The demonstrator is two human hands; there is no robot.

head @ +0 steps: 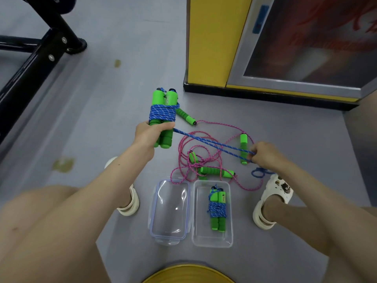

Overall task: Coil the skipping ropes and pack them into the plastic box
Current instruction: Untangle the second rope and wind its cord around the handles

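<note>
Rope (162, 114) between left grip (152, 133), right grip (263, 153)

Grey floor (122, 94) all round. Black metal frame (30, 64) at 10 o'clock, two bolt heads (51, 57) on its joint and one rubber foot (80, 44) on the floor. Yellow cabinet (210, 41) at 1 o'clock on a black base strip (265, 96); grey-framed panel (306, 37) with blurred reddish artwork beside it, blue tag (260, 19) on the frame. Two yellowish floor stains: small one (117, 63) at 11, larger one (63, 164) at 9. White sandal (128, 205) at 7, white clog (273, 199) with charms at 4. Yellow round object (189, 274) at 6, cut off by the edge.
</note>
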